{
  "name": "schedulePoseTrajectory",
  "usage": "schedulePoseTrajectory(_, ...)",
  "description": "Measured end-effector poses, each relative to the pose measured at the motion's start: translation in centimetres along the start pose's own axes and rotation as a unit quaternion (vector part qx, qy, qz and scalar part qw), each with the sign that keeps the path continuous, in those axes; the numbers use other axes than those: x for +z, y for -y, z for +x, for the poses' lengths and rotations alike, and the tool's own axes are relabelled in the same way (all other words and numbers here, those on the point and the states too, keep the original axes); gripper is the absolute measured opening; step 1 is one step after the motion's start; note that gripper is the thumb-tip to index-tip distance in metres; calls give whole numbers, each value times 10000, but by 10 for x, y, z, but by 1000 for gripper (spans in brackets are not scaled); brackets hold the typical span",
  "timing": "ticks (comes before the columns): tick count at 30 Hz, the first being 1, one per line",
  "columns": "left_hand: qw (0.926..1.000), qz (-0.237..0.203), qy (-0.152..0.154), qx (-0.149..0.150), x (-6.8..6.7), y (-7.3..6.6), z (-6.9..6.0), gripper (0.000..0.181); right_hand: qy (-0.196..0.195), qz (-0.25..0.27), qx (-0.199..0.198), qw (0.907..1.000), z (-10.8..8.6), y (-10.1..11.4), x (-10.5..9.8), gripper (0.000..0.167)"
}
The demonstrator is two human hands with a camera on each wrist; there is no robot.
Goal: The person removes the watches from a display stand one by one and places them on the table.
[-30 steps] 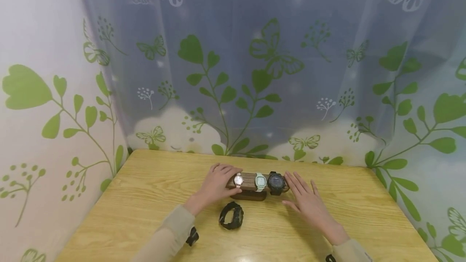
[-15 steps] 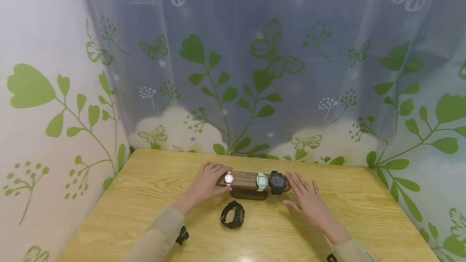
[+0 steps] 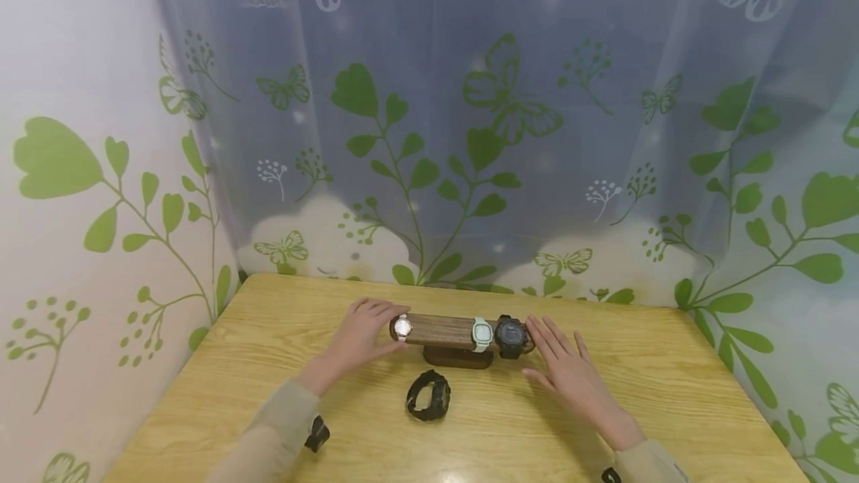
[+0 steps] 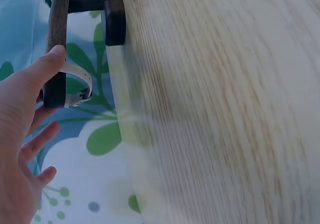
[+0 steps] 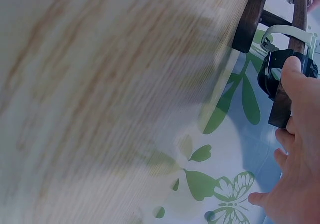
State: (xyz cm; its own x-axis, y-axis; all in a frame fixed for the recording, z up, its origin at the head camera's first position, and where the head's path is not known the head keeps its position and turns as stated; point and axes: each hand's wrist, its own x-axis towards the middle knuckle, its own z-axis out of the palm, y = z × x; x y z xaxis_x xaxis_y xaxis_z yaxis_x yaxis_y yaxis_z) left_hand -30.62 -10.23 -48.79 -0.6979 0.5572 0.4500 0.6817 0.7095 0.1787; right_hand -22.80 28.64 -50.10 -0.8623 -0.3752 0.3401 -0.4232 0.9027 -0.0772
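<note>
A dark wooden watch stand (image 3: 439,330) stands near the table's back. My left hand (image 3: 352,341) pinches the small white-strapped watch (image 3: 403,327) at the bar's left end, thumb in front and fingers behind. The left wrist view shows the pale strap (image 4: 80,74) looped round the bar beside my thumb. Farther right on the bar sit a mint-green watch (image 3: 482,334) and, beside it, a large black watch (image 3: 511,335). My right hand (image 3: 577,386) rests its straight fingers against the bar's right end; its thumb overlaps the black watch (image 5: 272,74) in the right wrist view.
Another black watch (image 3: 428,396) lies in front of the stand on the wooden table (image 3: 496,438). Behind the table's back edge hangs a curtain (image 3: 429,170) with leaves and butterflies. Dark wrist-worn pieces show at both sleeves.
My left hand and the white-strapped watch have moved left along the bar to its end, widening the gap to the mint-green watch. My right hand has stayed in place.
</note>
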Motion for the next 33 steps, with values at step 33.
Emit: schedulePoseTrajectory(33,9991,298,186,-217,-27,-10,-56,54,90,31,29,10000,1,2,-2,85)
